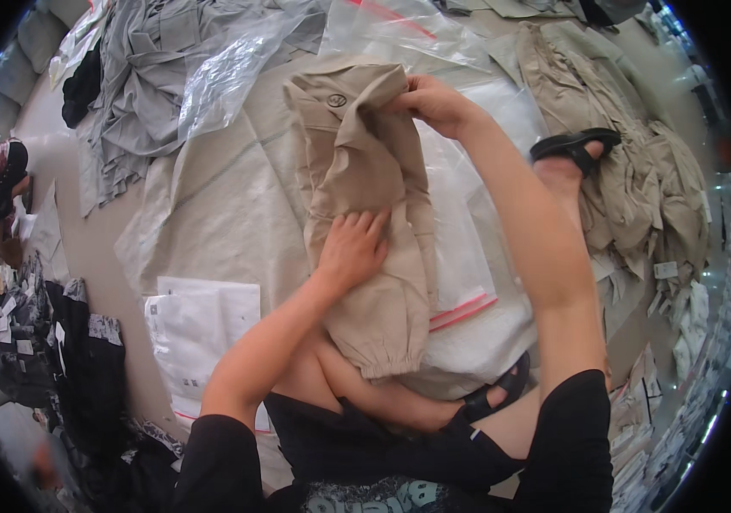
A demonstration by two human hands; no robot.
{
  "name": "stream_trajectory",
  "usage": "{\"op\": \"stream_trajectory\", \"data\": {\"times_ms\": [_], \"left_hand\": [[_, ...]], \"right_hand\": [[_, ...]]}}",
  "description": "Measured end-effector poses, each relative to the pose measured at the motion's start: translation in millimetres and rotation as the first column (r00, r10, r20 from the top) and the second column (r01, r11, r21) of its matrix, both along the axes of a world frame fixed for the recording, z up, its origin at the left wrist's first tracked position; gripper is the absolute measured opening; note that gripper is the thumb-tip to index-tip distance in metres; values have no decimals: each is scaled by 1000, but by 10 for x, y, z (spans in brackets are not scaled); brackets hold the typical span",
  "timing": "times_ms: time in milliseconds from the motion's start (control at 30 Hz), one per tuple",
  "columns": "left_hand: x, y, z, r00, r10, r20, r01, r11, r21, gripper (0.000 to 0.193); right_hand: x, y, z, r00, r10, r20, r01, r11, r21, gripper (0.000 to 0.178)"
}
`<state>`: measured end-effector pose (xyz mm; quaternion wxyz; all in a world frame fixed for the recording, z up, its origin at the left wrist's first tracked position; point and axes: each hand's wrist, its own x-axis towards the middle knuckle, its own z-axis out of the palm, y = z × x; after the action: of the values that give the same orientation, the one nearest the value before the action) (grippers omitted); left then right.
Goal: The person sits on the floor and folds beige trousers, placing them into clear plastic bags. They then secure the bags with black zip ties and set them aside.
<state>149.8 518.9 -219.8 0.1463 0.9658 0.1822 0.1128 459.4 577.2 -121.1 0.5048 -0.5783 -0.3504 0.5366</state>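
Observation:
In front of me lies a pair of khaki trousers (374, 316), folded lengthwise, with a gathered elastic hem at the near end and a small round dark emblem near the far end. My left hand (355, 250) rests palm down on the middle of the cloth, its fingers spread a little. At the far right corner, my right hand (434, 104) pinches the fabric between thumb and fingers. The cloth is lifted and creased there, and some of the fingertips are hidden by it.
Clear plastic bags with red strips (464, 256) lie right of the trousers, and white packets (203, 333) lie left. A pale woven sheet (220, 205) spreads beneath. Grey garments (143, 85) are heaped far left, khaki ones (639, 197) at right, dark ones (83, 359) near left.

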Motion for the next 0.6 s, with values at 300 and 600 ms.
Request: {"op": "stream_trajectory", "data": {"times_ms": [300,600], "left_hand": [[-394,206,-285,951,166,261,128,555,-822,49],[-1370,550,226,910,302,-282,-369,287,-884,66]], "right_hand": [[-804,-2413,785,713,260,651,-419,902,99,29],[-1193,-3036,-293,688,-176,704,262,965,-15,63]]}}
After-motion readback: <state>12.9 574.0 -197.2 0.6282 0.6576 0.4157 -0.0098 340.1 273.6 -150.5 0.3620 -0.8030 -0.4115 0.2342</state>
